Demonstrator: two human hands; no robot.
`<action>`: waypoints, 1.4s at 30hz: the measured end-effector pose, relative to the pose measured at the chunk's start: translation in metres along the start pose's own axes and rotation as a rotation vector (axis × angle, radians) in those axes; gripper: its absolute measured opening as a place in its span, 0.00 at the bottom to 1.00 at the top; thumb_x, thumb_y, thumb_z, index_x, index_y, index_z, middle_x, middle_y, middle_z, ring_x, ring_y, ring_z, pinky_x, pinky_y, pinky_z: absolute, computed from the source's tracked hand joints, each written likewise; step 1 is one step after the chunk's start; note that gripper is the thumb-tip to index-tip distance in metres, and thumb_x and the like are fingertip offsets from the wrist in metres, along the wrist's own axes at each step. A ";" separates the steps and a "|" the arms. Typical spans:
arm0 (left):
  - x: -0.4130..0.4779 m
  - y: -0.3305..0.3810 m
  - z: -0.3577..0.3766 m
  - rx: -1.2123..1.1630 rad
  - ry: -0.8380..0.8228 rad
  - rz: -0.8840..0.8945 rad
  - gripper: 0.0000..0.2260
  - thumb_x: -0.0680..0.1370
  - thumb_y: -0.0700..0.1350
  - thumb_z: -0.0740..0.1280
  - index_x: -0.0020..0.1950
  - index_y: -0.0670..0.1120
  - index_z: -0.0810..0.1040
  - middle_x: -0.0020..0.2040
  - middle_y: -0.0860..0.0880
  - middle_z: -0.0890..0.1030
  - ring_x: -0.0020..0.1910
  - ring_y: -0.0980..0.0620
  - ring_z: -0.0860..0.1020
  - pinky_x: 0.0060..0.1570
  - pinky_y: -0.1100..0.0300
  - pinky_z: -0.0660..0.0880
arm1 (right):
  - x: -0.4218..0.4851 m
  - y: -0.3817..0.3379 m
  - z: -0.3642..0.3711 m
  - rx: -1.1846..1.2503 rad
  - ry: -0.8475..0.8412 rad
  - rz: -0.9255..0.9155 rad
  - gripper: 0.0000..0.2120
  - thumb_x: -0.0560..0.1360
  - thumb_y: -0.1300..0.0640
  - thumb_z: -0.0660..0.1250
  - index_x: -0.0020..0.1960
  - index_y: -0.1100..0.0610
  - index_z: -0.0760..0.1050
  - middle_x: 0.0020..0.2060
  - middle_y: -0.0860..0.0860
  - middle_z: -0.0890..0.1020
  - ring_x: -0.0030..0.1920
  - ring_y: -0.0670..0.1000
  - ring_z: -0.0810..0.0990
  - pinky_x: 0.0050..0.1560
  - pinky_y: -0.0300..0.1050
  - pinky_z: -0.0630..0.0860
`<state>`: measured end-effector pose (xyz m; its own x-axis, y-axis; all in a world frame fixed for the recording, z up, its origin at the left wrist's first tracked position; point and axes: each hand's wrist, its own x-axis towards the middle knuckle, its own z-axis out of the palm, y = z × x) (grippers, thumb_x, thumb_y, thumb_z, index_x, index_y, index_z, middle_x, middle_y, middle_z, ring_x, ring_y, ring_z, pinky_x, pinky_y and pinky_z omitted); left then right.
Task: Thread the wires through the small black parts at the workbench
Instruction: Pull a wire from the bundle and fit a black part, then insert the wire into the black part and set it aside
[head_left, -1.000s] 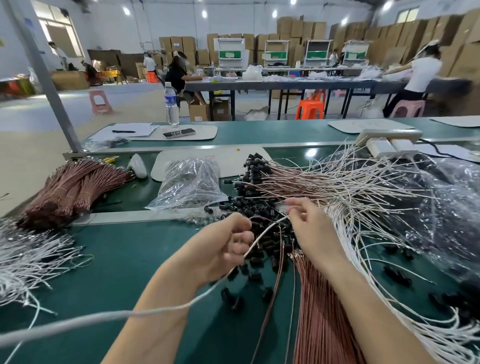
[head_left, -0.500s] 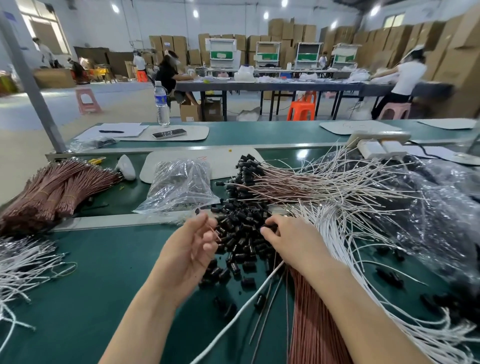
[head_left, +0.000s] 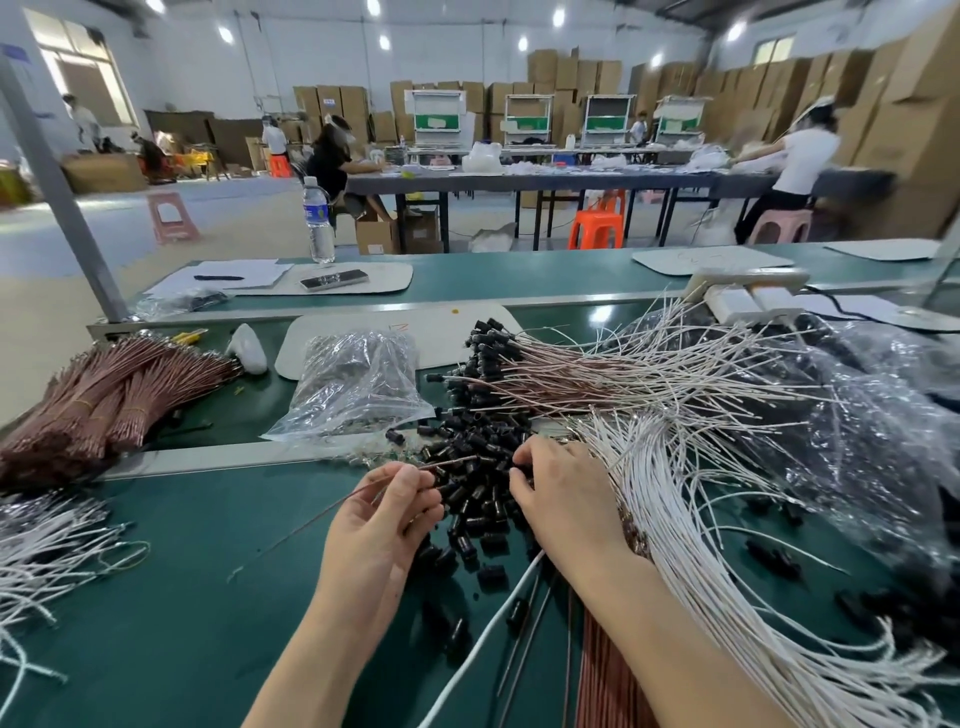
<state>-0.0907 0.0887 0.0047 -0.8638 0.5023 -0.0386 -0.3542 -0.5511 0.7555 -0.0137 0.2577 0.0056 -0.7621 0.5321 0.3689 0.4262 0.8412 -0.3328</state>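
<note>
The change is on the left side. One second ago both my hands held one white wire stretched between them, above the bench (head_left: 182, 597). Half a second ago that wire was already put down and my left hand held nothing. Now my left hand (head_left: 382, 525) holds a thin brown wire (head_left: 311, 519). The fingers and thumb are closed narrow around it in a pinch. The short free end sticks out to the right and points at the black parts (head_left: 478, 493), very near the first ones. The long end trails to the left over the green mat.

I judge from this that the white wire is finished or laid aside, and that a new threading begins with the brown one. This wire does not yet pass through any part.

The black parts lie in a loose heap in the middle of the bench, between my two hands. The white wire (head_left: 483, 639) lies flat toward the near edge, between my forearms.

My right hand (head_left: 566, 499) has gone down to the right side of the heap. Its fingers are curled and their tips touch the parts. I cannot tell if it already pinches one, because the tips are hidden among them. Its wrist rests beside the bundle of white wires (head_left: 675, 519).
</note>
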 end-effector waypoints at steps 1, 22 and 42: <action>0.000 -0.001 0.000 0.022 0.002 0.016 0.04 0.73 0.42 0.70 0.46 0.44 0.82 0.42 0.44 0.85 0.36 0.52 0.83 0.41 0.61 0.82 | -0.001 -0.001 0.000 0.010 0.001 -0.029 0.06 0.83 0.49 0.61 0.57 0.48 0.74 0.51 0.44 0.81 0.53 0.48 0.75 0.56 0.46 0.70; -0.005 -0.016 0.002 0.568 -0.047 0.371 0.04 0.77 0.50 0.70 0.46 0.51 0.82 0.36 0.48 0.81 0.31 0.50 0.76 0.36 0.54 0.77 | -0.027 0.007 -0.008 0.973 -0.037 0.082 0.23 0.81 0.62 0.67 0.66 0.36 0.73 0.56 0.37 0.83 0.58 0.39 0.81 0.57 0.30 0.76; -0.009 -0.018 0.003 0.661 -0.106 0.369 0.06 0.76 0.53 0.71 0.43 0.52 0.82 0.35 0.49 0.82 0.34 0.55 0.76 0.36 0.61 0.73 | -0.035 -0.001 -0.011 1.392 -0.130 0.196 0.22 0.70 0.53 0.76 0.61 0.38 0.80 0.56 0.49 0.86 0.60 0.48 0.83 0.62 0.45 0.75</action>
<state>-0.0752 0.0962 -0.0067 -0.8338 0.4427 0.3299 0.2674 -0.1989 0.9428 0.0175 0.2390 0.0027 -0.8188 0.5509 0.1613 -0.2361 -0.0671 -0.9694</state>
